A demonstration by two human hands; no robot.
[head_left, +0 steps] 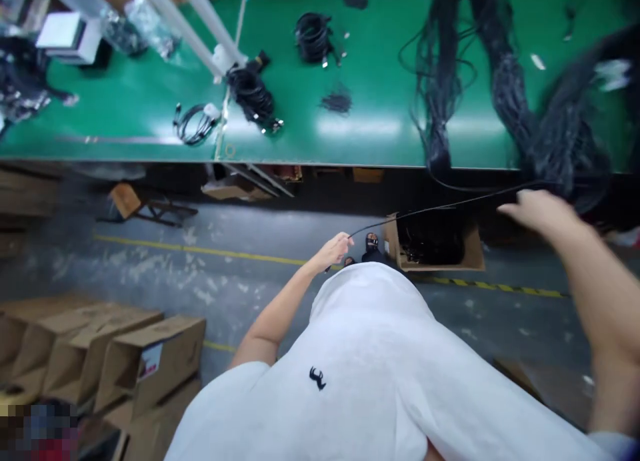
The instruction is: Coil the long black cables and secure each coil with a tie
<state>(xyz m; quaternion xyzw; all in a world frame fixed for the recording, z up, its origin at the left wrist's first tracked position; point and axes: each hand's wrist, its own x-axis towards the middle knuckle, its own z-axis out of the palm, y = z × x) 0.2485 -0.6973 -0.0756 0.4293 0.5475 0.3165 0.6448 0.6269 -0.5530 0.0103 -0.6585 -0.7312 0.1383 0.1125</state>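
Observation:
My left hand (334,251) is closed round one end of a thin black cable (423,211), in front of my waist. The cable is stretched to the right, up to a thick bundle of black cables (560,141) that hangs over the edge of the green table (370,137). Beside that bundle is my right hand (543,211), its thumb pointing left. Its other fingers are blurred and partly hidden, so whether it grips a cable does not show. Another black cable bundle (440,114) lies to the left of it.
Coiled black cables (250,94), (314,37) and a pile of short black pieces (337,102) lie on the table. Below its edge stands an open carton (475,251) with dark contents. Cardboard boxes (170,354) stand at lower left, a stool (127,201) farther up.

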